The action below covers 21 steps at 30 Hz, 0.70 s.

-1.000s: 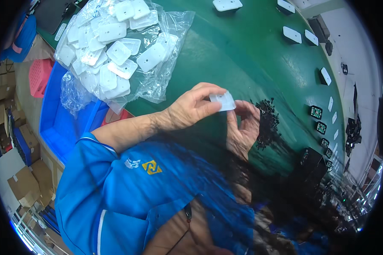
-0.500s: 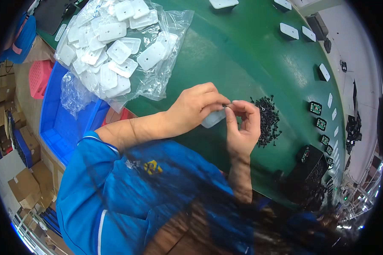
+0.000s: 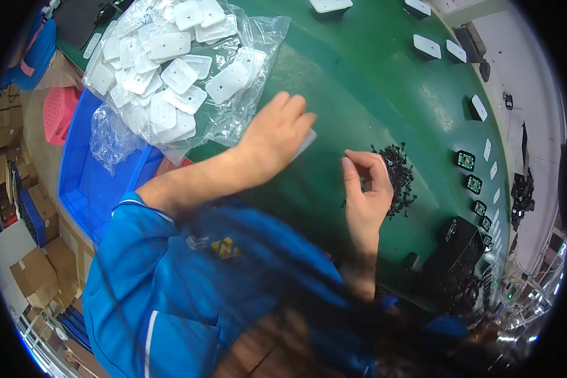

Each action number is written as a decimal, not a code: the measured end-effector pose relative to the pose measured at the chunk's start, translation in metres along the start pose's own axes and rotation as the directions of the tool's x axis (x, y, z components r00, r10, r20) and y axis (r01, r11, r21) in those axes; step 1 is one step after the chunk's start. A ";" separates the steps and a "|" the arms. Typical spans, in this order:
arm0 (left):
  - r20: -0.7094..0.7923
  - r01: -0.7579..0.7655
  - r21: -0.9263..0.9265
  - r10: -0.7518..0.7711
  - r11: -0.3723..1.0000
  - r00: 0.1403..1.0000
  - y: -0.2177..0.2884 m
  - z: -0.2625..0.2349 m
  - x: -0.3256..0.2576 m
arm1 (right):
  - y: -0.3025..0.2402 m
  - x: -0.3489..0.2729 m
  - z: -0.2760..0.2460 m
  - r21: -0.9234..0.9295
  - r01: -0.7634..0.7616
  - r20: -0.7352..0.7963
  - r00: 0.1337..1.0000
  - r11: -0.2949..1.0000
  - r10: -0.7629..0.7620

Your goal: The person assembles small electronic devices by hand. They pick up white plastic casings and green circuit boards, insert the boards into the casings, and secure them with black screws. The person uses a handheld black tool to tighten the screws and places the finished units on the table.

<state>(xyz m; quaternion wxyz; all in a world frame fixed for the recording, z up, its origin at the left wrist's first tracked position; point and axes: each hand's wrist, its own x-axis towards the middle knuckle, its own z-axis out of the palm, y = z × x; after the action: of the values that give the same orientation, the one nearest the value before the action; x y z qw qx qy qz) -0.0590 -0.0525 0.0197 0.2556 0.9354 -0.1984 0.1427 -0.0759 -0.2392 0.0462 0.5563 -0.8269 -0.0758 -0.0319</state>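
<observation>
One white plate (image 3: 305, 144) is held in the curled left grip (image 3: 275, 136).

A green table (image 3: 353, 82) curves through the room. Leftward, a pink plastic stool (image 3: 60, 116) stands on tan floor (image 3: 34, 126) near cardboard boxes (image 3: 34, 271); a pale surface (image 3: 542, 113) spreads rightward.

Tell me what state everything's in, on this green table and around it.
Left hand: closed on a white piece
White piece: gripped, mostly hidden
Right hand: thumb and forefinger close together; contents too small to tell
White covers: loosely heaped
Clear bag: rumpled
Small black parts: loosely piled
Blue bin: crumpled plastic inside
Circuit boards: exposed, in dark housings
White-topped units: standing apart
</observation>
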 end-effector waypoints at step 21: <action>0.467 0.523 -0.848 -0.348 0.083 0.813 0.008 -0.003 -0.016 | -0.004 0.001 0.027 -0.304 0.185 -0.005 0.981 0.934 -0.196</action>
<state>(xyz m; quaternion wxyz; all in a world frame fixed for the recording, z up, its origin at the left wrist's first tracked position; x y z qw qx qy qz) -0.0776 -0.0525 0.0199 0.7845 0.5985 0.0275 -0.1596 -0.0764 -0.2129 0.0402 0.4186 -0.8904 -0.1400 -0.1114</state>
